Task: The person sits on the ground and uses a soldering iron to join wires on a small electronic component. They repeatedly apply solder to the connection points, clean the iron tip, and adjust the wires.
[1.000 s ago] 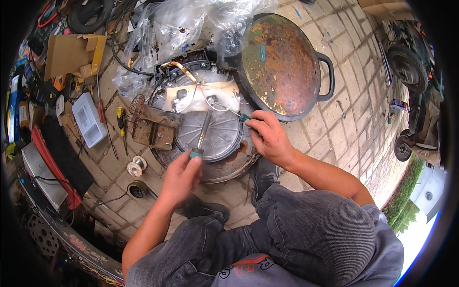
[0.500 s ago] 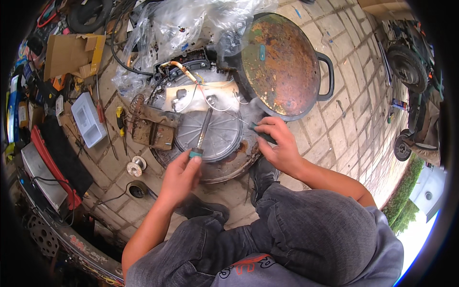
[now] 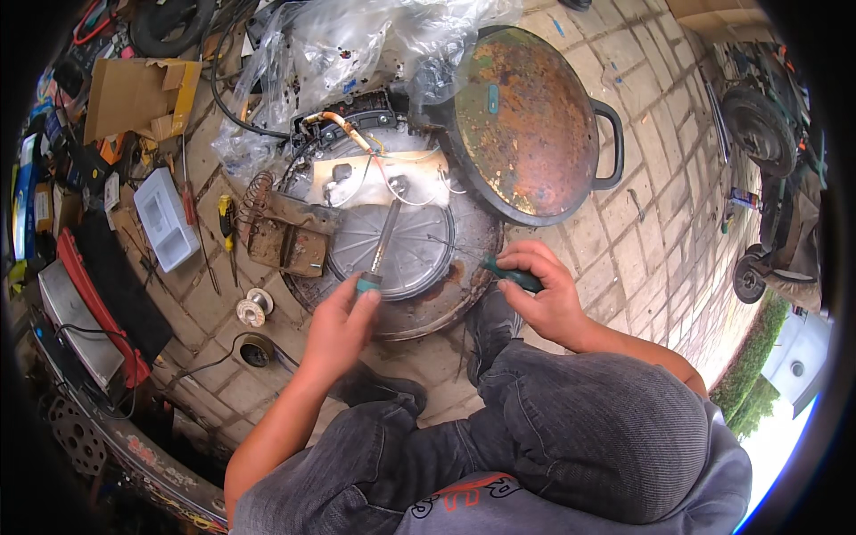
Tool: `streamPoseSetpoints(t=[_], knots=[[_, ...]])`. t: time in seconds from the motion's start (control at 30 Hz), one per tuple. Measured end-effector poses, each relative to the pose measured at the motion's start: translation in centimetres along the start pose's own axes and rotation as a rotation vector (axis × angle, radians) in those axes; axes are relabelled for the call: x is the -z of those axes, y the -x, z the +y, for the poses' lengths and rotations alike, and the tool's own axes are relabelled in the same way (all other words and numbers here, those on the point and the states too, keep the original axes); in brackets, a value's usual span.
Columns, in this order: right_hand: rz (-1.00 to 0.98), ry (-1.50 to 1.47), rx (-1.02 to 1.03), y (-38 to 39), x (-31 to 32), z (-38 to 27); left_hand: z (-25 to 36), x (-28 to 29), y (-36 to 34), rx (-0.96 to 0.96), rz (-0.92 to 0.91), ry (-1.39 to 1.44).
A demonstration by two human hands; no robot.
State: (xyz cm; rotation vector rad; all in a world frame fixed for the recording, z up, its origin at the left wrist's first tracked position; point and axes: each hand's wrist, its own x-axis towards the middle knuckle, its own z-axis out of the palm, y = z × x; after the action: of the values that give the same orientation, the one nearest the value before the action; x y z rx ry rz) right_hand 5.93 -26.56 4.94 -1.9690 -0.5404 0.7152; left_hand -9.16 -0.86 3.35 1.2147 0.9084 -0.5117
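My left hand [image 3: 341, 323] is closed round the teal end of a soldering iron [image 3: 385, 239]. The iron's long metal shaft slants up to thin white wires [image 3: 415, 202] by a pale insulating board [image 3: 383, 176] and white fluffy padding. My right hand [image 3: 546, 294] pinches the green handle of a thin screwdriver-like tool [image 3: 517, 275]; its slim shaft points left over the appliance. Both tools are above a round, rusty appliance base [image 3: 477, 241] with a ribbed metal disc [image 3: 415, 254]. A copper-coloured tube [image 3: 343, 129] stands beyond the board.
A rusty round lid with a handle [image 3: 526, 125] lies at the far right of the base, beside clear plastic sheeting [image 3: 312, 45]. Left are a metal bracket [image 3: 290, 241], a solder spool [image 3: 255, 307], a small round tin [image 3: 257, 349], a yellow screwdriver [image 3: 226, 223] and a white tray [image 3: 166, 218].
My right hand has drawn back toward me and slightly right, pulling the thin tool's tip away from the wires. The left hand and soldering iron stay nearly in place.
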Motion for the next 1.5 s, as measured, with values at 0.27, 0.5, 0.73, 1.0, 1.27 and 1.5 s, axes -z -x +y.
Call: streamPoseSetpoints(t=[0.27, 0.5, 0.73, 1.0, 1.27, 1.5], knots=[[-0.001, -0.022, -0.001, 0.3, 0.2, -0.2, 0.7, -0.2, -0.4, 0.002, -0.008, 0.055], [0.001, -0.027, -0.009, 0.3, 0.4, -0.5, 0.5, 0.2, -0.3, 0.047, -0.061, 0.082], [0.0, -0.02, 0.007, 0.3, 0.5, -0.5, -0.2, -0.2, 0.0, 0.059, -0.064, 0.076], [-0.001, -0.009, 0.007, 0.3, 0.6, -0.6, 0.1, 0.2, -0.6, 0.037, -0.06, 0.077], [-0.003, -0.013, 0.004, 0.2, 0.5, -0.4, -0.1, 0.0, -0.5, 0.052, -0.055, 0.098], [-0.013, -0.024, -0.009, 0.2, 0.5, -0.4, 0.2, 0.2, -1.1, 0.008, -0.069, 0.068]])
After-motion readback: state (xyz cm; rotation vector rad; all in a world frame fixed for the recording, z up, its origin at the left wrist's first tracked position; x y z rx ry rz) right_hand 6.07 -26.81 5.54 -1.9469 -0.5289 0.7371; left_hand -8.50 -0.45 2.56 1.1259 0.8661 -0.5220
